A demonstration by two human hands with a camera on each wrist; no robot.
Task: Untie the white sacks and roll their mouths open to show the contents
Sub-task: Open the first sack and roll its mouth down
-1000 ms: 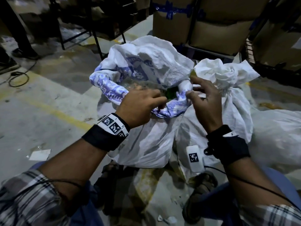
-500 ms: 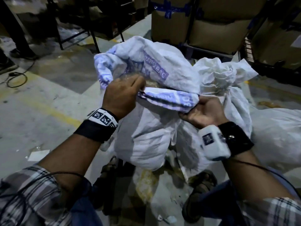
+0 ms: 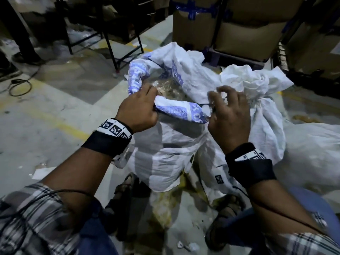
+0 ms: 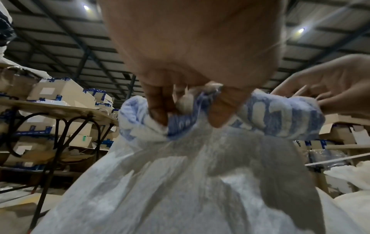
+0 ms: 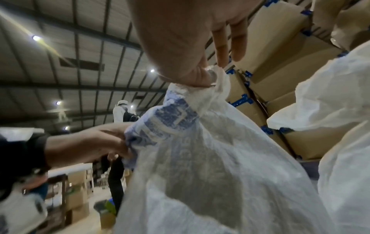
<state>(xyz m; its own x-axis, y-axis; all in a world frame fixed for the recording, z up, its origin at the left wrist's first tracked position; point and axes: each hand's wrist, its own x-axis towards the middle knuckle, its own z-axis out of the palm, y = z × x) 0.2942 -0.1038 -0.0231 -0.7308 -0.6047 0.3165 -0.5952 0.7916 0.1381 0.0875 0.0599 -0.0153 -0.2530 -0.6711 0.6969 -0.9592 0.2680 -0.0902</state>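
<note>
A white woven sack (image 3: 165, 153) stands on the floor between my feet, its mouth open and its blue-printed rim (image 3: 182, 110) rolled outward. Clear plastic-wrapped contents (image 3: 165, 87) show inside. My left hand (image 3: 147, 103) grips the near rim, fingers curled round the roll (image 4: 188, 110). My right hand (image 3: 220, 109) pinches the rim's right end with thumb (image 5: 200, 77) and forefinger, the other fingers spread. A second white sack (image 3: 261, 100) stands just to the right, its neck still tied. The far side of the open sack's mouth stands unrolled (image 3: 184, 70).
A third white sack (image 3: 312, 153) lies at the far right. Taped cardboard boxes (image 3: 248, 24) are stacked behind the sacks. Black metal table legs (image 3: 110, 46) and a floor cable (image 3: 20, 87) are at the left. My sandalled feet (image 3: 226, 205) flank the sack.
The sack, lifted and tipped towards me half a second ago, has come back down with its mouth facing up. My right hand turned from palm-up under the rim to pinching it from above.
</note>
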